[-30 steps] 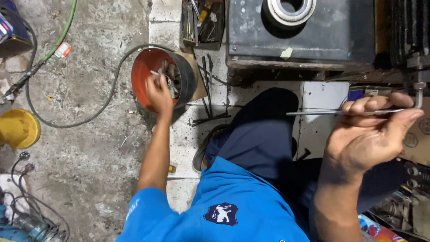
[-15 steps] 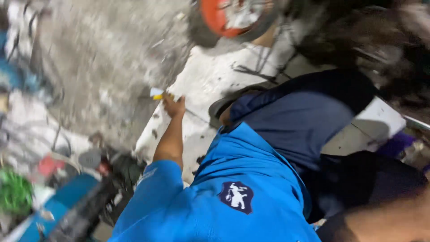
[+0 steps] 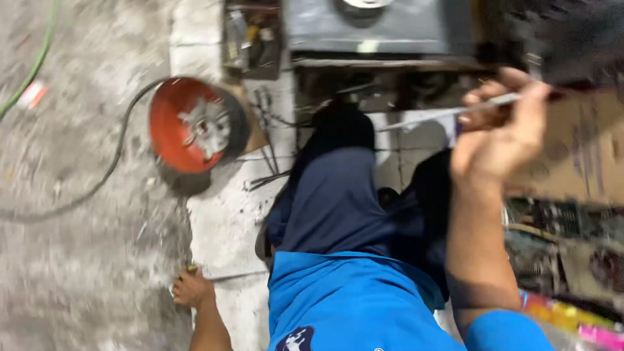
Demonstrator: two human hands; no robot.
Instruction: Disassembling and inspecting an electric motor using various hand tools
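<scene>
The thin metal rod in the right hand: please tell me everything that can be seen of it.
The thin metal rod is long, straight and slender, pale grey, and looks like steel. It lies almost level, sloping slightly down to the left over the dark trousers. The right hand is raised and pinches it near its right end between thumb and fingers. Its left end hangs free, touching nothing visible. Motion blur hides its surface and its tips, and the far right end disappears into a dark blur.
</scene>
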